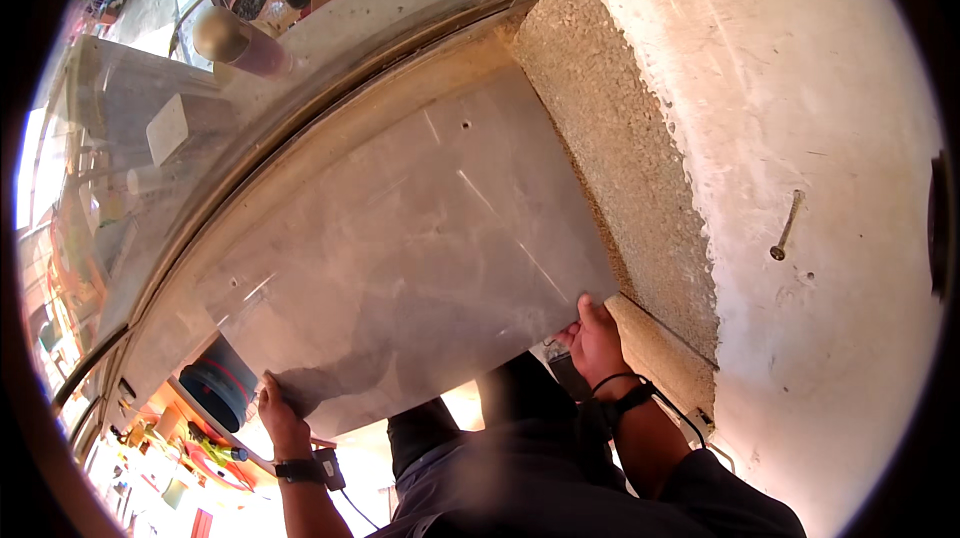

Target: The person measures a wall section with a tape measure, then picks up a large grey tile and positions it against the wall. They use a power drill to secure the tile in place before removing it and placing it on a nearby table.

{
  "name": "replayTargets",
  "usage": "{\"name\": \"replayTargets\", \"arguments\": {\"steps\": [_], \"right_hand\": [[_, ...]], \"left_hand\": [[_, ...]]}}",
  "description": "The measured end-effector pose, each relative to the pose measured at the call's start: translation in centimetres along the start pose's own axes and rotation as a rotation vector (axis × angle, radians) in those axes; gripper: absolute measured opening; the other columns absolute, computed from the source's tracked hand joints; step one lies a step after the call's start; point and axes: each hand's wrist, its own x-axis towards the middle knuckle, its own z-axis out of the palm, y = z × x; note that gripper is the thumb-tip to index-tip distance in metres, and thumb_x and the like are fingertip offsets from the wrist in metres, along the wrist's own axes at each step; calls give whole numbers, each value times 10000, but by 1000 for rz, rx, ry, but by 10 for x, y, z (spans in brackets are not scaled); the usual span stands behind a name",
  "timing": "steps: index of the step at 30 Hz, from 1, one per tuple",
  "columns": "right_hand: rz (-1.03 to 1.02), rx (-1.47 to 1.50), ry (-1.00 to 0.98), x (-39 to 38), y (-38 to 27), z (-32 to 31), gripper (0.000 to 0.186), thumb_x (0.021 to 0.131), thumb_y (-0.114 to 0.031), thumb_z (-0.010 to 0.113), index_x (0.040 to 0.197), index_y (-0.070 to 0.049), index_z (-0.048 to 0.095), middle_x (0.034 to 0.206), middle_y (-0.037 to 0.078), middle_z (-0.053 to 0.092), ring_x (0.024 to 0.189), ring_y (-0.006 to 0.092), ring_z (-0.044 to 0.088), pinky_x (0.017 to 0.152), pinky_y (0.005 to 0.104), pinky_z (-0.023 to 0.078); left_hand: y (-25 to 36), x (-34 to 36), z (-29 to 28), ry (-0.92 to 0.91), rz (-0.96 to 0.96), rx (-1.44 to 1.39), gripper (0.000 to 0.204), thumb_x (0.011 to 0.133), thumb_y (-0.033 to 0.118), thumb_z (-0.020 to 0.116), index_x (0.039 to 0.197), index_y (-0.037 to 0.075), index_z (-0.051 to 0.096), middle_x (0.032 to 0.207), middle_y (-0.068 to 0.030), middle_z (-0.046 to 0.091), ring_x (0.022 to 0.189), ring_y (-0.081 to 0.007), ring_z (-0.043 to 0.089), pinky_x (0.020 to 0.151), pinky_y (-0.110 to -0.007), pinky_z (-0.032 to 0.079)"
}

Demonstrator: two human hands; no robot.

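A large flat grey panel [400,248] with small round holes and light streaks lies before me, between a window frame and a rough wall edge. My left hand [282,420] grips its near left corner, the fingers mostly hidden behind the edge. At the near right corner my right hand [594,346] is closed on the panel, thumb on top and fingers curled at the edge. The panel's far side meets the ledge below the window frame. Its underside is hidden.
A rough concrete strip [620,128] and a white wall [800,88] with a protruding screw [785,230] rise on the right. Past the glass stand a bottle [228,36] and other items. A dark blue round container [220,385] and cluttered tools [205,448] are lower left.
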Motion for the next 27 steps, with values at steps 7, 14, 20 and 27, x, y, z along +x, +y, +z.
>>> {"name": "replayTargets", "arguments": {"steps": [7,14,20,27], "right_hand": [[20,-5,20,-9,3,4,489,912,-433,588,1258,-110,466,1140,76,617,991,226,628,823,436,533],[-1,-23,2,7,5,7,479,923,-414,576,1281,-119,460,1158,80,610,989,233,626,828,442,535],[14,61,15,-1,-6,7,282,984,-272,496,1206,-98,508,1099,73,637,935,200,652,738,385,572],[27,22,14,-1,4,4,286,987,-282,491,1195,-86,506,1075,74,643,911,213,659,730,383,579]], "left_hand": [[-4,10,-10,6,8,16,474,964,435,508,1081,-19,575,1020,-117,621,898,-219,599,825,-343,491],[14,12,0,-45,-2,21,479,961,440,512,1096,-16,574,1012,-120,621,918,-222,594,840,-341,484],[-6,10,-10,44,-11,22,471,970,436,495,1081,-13,584,982,-122,625,898,-212,589,839,-324,470],[4,12,-4,28,25,67,489,973,433,489,1108,-29,577,989,-114,623,894,-207,585,825,-331,471]]}}
